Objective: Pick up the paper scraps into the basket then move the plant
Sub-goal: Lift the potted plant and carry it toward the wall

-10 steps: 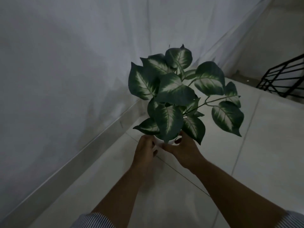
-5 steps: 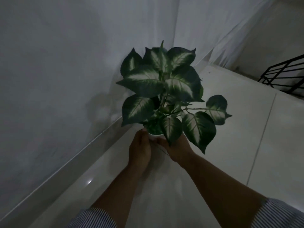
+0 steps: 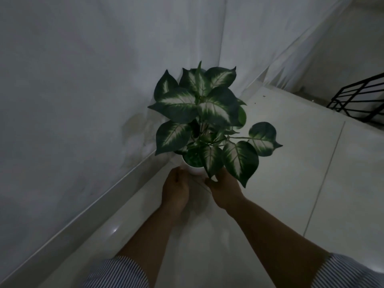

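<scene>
A plant (image 3: 204, 115) with dark green, white-centred leaves stands in a small white pot (image 3: 194, 169) low over the pale tiled floor, close to the wall. My left hand (image 3: 175, 189) grips the pot's left side and my right hand (image 3: 225, 189) grips its right side under the leaves. Leaves hide most of the pot, so I cannot tell whether it touches the floor. No paper scraps or basket are in view.
A white curtain-covered wall (image 3: 83, 100) with a skirting board (image 3: 99, 196) runs along the left into a corner behind the plant. A black wire rack (image 3: 361, 98) sits at the far right. Small dark specks (image 3: 264, 96) lie on the tiles.
Both hands have carried the plant left and down toward the wall corner. The leaves have swung round as the pot turned.
</scene>
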A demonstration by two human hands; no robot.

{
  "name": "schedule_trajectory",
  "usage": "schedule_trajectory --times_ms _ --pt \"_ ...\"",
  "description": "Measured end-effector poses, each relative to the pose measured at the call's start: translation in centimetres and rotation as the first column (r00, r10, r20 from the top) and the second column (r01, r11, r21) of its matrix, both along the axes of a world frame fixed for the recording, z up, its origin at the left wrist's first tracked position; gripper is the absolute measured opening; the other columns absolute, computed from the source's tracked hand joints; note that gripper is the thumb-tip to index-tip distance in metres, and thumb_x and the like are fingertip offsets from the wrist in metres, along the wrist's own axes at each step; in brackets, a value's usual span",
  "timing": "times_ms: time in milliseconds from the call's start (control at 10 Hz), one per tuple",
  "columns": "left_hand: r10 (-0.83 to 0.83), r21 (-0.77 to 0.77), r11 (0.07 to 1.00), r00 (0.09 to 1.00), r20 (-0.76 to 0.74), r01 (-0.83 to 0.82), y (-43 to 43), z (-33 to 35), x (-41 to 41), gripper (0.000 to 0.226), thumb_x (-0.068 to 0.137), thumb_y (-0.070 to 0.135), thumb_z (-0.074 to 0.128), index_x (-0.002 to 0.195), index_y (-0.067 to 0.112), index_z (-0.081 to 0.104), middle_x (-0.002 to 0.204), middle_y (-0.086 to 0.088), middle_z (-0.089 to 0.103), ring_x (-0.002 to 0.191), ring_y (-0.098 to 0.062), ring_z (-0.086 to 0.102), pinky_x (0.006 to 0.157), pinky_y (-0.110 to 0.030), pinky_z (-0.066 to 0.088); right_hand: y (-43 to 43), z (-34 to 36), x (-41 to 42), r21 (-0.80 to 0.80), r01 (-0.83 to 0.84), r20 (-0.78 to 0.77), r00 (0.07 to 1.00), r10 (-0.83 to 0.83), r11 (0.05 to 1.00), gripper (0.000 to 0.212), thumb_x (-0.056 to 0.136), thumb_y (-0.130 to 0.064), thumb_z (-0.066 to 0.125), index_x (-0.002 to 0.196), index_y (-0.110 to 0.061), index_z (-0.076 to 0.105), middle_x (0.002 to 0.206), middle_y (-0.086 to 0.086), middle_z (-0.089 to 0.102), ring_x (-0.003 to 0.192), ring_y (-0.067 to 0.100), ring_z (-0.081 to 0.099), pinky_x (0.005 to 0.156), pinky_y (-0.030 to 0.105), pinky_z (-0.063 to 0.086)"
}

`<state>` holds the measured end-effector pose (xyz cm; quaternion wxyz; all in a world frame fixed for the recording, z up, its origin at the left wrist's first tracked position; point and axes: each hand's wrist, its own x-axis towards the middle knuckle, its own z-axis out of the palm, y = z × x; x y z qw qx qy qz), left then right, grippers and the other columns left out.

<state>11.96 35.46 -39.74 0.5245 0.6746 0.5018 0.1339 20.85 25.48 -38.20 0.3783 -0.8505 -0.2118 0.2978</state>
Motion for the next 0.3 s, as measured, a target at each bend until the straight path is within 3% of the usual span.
schedule_trajectory --times_ms 200,300 --pt "-0.054 -0.026 0.998 0.994 -0.097 0.052 -1.5 3.8 -3.0 0.036 0.096 0.026 0.045 0.128 0.014 0.056 0.132 -0.009 0.058 0.116 -0.029 0.056 0.100 -0.037 0.046 -4.6 3.6 -1.1 -0.076 -0.119 -0.072 0.991 0.114 0.990 0.054 0.097 -0.024 0.051 0.147 -0.012 0.034 0.150 0.011 0.042 0.135 0.028 0.043 0.108 0.030 0.033" --pt "-0.098 -0.012 0.995 0.988 -0.120 0.097 -3.7 6.3 -5.5 0.032 0.096 0.025 0.046 0.124 0.015 0.059 0.128 -0.006 0.059 0.107 -0.024 0.056 0.087 -0.026 0.043 -7.2 6.5 -1.6 -0.172 -0.206 -0.112 0.976 0.188 0.963 0.062 0.096 -0.020 0.054 0.150 -0.011 0.025 0.157 0.009 0.031 0.141 0.025 0.034 0.112 0.027 0.027"
